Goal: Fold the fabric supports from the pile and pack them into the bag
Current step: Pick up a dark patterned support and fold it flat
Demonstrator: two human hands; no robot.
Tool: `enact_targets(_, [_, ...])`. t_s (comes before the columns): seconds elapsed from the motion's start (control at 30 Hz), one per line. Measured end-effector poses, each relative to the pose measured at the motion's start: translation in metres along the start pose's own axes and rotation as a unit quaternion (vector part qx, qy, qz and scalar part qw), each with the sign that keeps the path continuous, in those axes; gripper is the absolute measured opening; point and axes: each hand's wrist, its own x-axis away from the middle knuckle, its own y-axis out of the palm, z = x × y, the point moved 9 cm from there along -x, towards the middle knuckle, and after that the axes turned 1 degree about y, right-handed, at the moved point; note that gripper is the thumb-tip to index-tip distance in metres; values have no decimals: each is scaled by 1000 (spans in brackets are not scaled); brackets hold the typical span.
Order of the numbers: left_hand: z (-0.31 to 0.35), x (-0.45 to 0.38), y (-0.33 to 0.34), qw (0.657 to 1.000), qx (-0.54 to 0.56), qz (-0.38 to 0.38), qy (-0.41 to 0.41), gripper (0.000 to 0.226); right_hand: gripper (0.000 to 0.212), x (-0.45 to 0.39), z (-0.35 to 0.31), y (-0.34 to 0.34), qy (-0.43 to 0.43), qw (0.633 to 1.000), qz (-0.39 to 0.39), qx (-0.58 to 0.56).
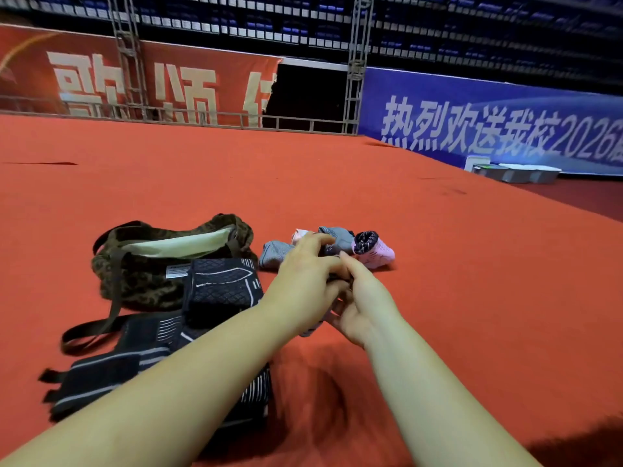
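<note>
My left hand [305,284] and my right hand [362,305] meet over the red carpet and together grip a small dark and grey fabric support [312,329], mostly hidden between the fingers. A camouflage-patterned bag [141,274] lies open to the left, its pale lining showing. A pile of black fabric supports [222,288] with white lines lies in front of the bag and runs under my left forearm. Beyond my hands lie a folded grey support [273,253], another grey one [338,238] and a rolled pink and black one [372,248].
The red carpet [438,264] stretches around, ending at a raised edge on the right. A grey box [515,171] sits at the far right below a blue banner [488,123]. A red banner [135,85] and metal trusses stand at the back.
</note>
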Motion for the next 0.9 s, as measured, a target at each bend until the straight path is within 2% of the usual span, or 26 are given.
enact_targets(0.13, [8,20,-3,995,93,34,-20,9,11,7,-3,-7,-32,999,18,3])
enact_targets(0.23, [3,39,-18,966,201,143,-80,28,9,15,-8,-17,-106,992,48,53])
enact_targets(0.3, [-10,54,-17,938,249,189,-148,39,15,25,-12,-25,-178,974,81,111])
enact_targets(0.37, [-20,67,-8,922,266,192,-207,43,15,35,-13,-30,-229,957,100,143])
enact_targets(0.43, [-22,80,4,914,279,181,-232,42,10,42,-7,-36,-248,949,111,162])
enact_targets(0.63, [-25,104,17,937,174,164,-254,18,9,57,6,-51,-279,919,137,241])
enact_targets(0.77, [-20,111,16,924,249,165,-238,12,8,69,0,-56,-307,876,165,332])
enact_targets(0.9, [-12,115,17,906,328,152,-219,23,8,68,7,-54,-310,873,145,348])
